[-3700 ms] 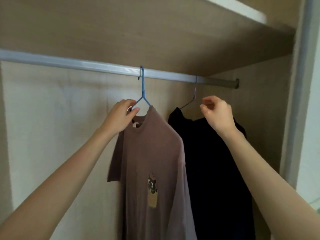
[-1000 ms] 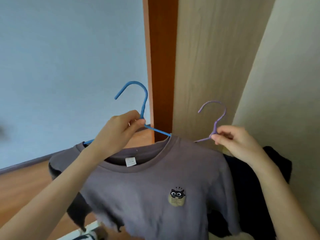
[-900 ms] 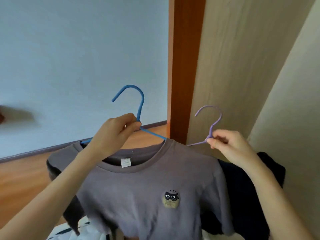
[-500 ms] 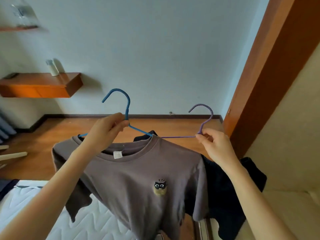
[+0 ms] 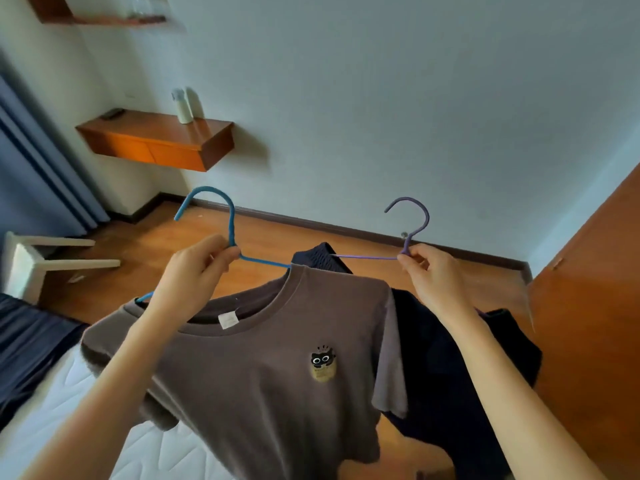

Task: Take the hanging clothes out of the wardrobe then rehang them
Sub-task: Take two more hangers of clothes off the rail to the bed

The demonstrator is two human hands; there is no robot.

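My left hand (image 5: 194,275) grips the neck of a blue hanger (image 5: 227,220) that carries a brown T-shirt (image 5: 270,368) with a small cat patch on its chest. My right hand (image 5: 429,275) pinches the neck of a purple hanger (image 5: 415,223) that carries a dark navy garment (image 5: 450,358), partly hidden behind the T-shirt. Both hangers are held up in the air over the room's floor, hooks pointing up. The wardrobe rail is out of view.
A white mattress (image 5: 86,410) with a dark blue cloth (image 5: 24,344) lies at lower left. A white stool (image 5: 31,261) lies tipped on the wooden floor (image 5: 277,237). A wooden wall shelf (image 5: 156,140) holds a bottle. An orange-brown wooden panel (image 5: 588,306) stands on the right.
I have turned left, away from the wardrobe, carrying both hangers; the bedroom wall, shelf and bed have come into view. Both grips are unchanged.
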